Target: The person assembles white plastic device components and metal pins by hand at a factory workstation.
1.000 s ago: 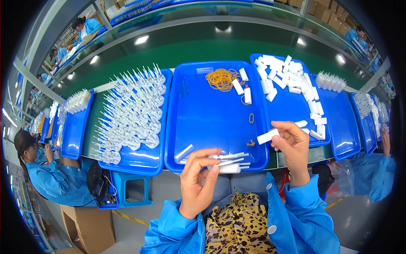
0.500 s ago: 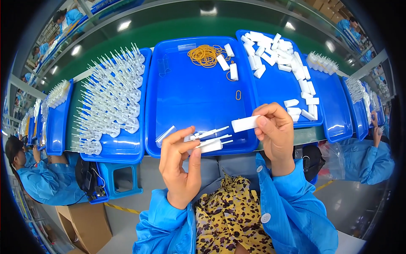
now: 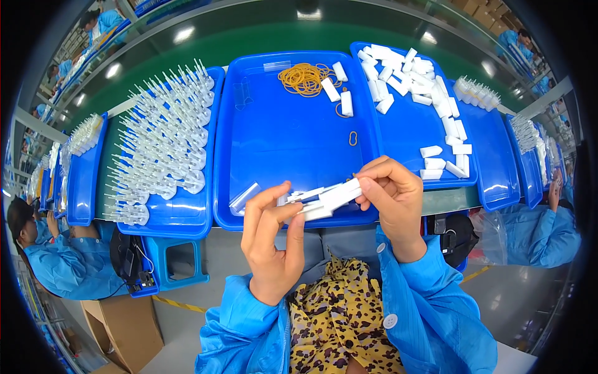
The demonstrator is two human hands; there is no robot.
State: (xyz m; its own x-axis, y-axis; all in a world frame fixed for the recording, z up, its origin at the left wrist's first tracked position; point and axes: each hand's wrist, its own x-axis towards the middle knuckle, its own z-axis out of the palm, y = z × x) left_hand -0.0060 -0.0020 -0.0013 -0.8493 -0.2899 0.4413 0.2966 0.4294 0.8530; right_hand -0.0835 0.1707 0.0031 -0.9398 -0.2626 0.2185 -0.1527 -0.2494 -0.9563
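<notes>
we've got both hands up over the near edge of the middle blue plastic tray [image 3: 293, 143]. our left hand [image 3: 272, 240] is pinching a small bundle of thin white plastic pieces [image 3: 311, 201] between thumb and fingers, and our right hand [image 3: 391, 198] is clamped on a short white plastic sleeve [image 3: 341, 194] that touches the bundle's right end. whether the sleeve sits over a piece or just against it, we can't tell. in the tray there's a heap of orange rubber bands [image 3: 304, 78] at the far side and a clear flat piece [image 3: 244, 196] just left of our left thumb. the tray on the left [image 3: 187, 215] carries rows of clear pointed plastic parts [image 3: 159, 143]; the tray on the right [image 3: 408, 128] holds loose white sleeves [image 3: 430, 100].
</notes>
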